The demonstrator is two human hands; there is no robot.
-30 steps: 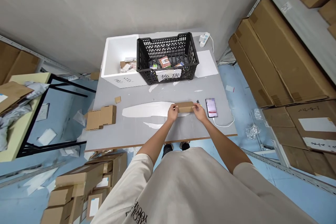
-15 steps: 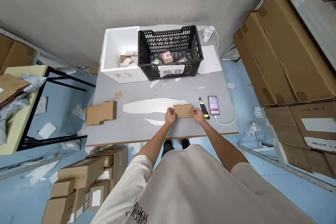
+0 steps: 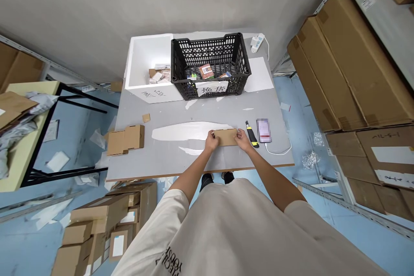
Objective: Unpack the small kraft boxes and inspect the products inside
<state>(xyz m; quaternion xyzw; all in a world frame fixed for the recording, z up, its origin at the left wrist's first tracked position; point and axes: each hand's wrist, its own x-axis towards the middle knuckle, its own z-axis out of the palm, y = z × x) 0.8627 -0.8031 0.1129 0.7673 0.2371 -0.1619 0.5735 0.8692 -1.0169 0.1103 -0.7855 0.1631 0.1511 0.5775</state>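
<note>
A small brown cardboard box (image 3: 226,137) lies near the front edge of the grey table. My left hand (image 3: 211,141) grips its left end, with the thumb against the near side and the fingers at the far corner. My right hand (image 3: 242,140) closes on the right end in much the same way. Just right of that hand lies a black and yellow utility knife (image 3: 252,134). Beyond the knife is a phone (image 3: 264,130) with a white cable plugged in; its screen is blurred.
A black plastic crate (image 3: 210,62) and a white foam box (image 3: 150,60), both holding small packages, stand at the back. Cardboard boxes (image 3: 125,139) sit on the table's left, near a small cardboard piece (image 3: 146,117). A power strip (image 3: 257,43) lies back right. Stacked cartons (image 3: 359,60) flank the right.
The fingers of both hands have shifted on the box ends, with the left thumb now further over the box. The box stays in almost the same place.
</note>
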